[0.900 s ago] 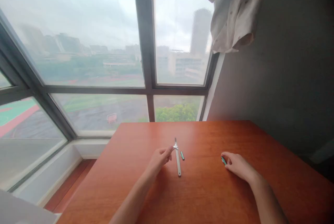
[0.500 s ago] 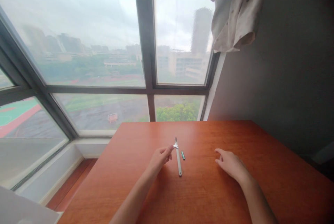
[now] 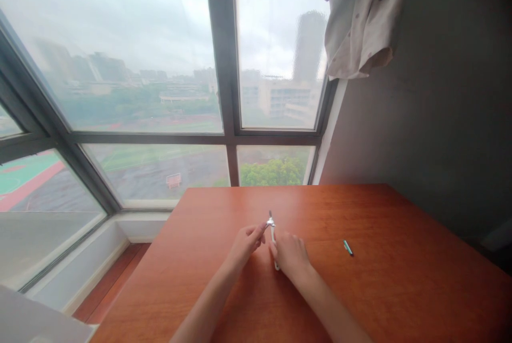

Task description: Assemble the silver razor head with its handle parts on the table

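My left hand [image 3: 248, 241] pinches the shiny metal head of a slim long-handled tool [image 3: 272, 233] between thumb and fingertips. A small dark tip sticks out at the far end of that head. My right hand [image 3: 291, 255] is closed around the tool's pale grey handle and hides its middle. The handle's near end shows just below the thumb. To the right, apart from both hands, lies a small narrow teal-and-dark piece [image 3: 348, 248], whose kind I cannot make out.
Everything rests on a reddish-brown wooden table [image 3: 224, 209]. Behind it stand windows with dark frames [image 3: 230, 97]. A light spotted cloth [image 3: 360, 28] hangs at the upper right, before a grey wall [image 3: 420, 129].
My right hand has come in from the right and closed on the handle. The small teal-and-dark piece has shifted from beside the tool to the right. My left hand stays at the head.
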`<action>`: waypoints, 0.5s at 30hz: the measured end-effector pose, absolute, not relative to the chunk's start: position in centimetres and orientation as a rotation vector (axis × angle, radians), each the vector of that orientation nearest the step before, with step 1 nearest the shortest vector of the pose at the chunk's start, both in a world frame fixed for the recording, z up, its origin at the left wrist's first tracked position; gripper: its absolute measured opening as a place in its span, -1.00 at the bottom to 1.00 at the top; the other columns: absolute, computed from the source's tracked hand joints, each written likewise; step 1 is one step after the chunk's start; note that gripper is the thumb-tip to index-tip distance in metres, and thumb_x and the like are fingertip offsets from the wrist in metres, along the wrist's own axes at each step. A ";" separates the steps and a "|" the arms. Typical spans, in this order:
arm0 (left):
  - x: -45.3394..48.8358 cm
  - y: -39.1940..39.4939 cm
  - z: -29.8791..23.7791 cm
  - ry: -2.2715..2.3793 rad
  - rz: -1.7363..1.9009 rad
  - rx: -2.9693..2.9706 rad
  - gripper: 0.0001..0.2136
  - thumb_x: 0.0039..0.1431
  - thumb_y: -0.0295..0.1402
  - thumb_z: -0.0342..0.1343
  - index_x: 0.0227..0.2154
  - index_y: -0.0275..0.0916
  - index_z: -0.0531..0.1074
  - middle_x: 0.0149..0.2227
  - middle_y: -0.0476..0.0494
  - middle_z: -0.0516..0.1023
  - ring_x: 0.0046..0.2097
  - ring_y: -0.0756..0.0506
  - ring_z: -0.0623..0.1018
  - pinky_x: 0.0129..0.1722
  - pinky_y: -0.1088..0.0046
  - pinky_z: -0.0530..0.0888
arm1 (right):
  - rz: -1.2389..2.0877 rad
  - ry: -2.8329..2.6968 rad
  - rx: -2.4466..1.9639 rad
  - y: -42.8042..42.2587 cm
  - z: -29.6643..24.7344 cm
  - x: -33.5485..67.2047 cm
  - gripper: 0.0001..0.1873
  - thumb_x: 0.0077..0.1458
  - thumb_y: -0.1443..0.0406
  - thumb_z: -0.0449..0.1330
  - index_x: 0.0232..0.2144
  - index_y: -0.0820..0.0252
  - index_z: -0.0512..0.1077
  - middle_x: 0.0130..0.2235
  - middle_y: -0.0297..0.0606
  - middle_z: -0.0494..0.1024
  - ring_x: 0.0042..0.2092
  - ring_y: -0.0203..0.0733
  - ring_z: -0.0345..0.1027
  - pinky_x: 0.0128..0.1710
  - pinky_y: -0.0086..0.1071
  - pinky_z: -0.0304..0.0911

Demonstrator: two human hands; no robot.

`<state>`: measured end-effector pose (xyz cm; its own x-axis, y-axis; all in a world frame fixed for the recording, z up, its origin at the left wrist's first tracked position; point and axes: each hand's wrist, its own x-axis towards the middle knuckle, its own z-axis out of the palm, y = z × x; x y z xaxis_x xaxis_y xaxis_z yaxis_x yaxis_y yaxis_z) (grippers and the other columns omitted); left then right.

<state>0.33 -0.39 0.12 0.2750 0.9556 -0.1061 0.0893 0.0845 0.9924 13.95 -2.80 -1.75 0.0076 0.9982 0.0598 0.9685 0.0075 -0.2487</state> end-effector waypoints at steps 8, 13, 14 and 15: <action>0.3 -0.5 0.0 1.038 0.936 1.262 -0.47 -0.04 0.16 0.04 -0.65 -0.30 0.35 -0.76 0.14 0.08 -0.65 0.10 0.05 -0.60 0.51 -0.07 | 0.365 -2.001 -1.829 -2.9 -2.5 14.3 -0.62 0.00 0.38 0.10 -0.08 0.07 0.39 -0.28 -0.24 0.58 -0.29 -0.12 0.46 -0.37 -0.44 0.16; 0.3 -0.8 0.2 0.953 0.993 1.216 -0.57 0.00 0.05 0.11 -0.47 -0.32 0.42 -0.69 0.11 0.19 -0.62 0.10 0.07 -0.59 0.53 -0.05 | 0.748 -1.733 -1.435 -2.0 -2.3 17.2 -0.73 -0.01 0.33 0.06 -0.26 0.13 0.50 -0.50 -0.34 0.53 -0.50 -0.26 0.36 -0.47 -0.47 0.17; 0.4 -0.8 0.3 0.944 1.003 1.212 -0.58 0.02 0.03 0.11 -0.44 -0.32 0.44 -0.67 0.10 0.20 -0.62 0.10 0.07 -0.59 0.53 -0.04 | 0.865 -1.651 -1.369 -1.9 -2.4 17.8 -0.75 0.01 0.29 0.06 -0.29 0.17 0.49 -0.49 -0.32 0.53 -0.51 -0.27 0.35 -0.49 -0.46 0.18; 0.4 -0.9 0.4 0.939 1.015 1.208 -0.59 0.04 0.01 0.11 -0.41 -0.33 0.45 -0.65 0.09 0.22 -0.61 0.10 0.08 -0.59 0.54 -0.04 | 0.948 -1.549 -1.315 -1.8 -2.5 18.4 -0.75 0.01 0.25 0.05 -0.30 0.20 0.47 -0.47 -0.29 0.52 -0.52 -0.27 0.34 -0.51 -0.45 0.19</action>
<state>0.40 -0.90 0.37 0.2845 0.9580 -0.0345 -0.1084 0.0679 0.9918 18.38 -1.78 -2.45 -0.0642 0.9883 0.1384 0.3262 0.1518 -0.9330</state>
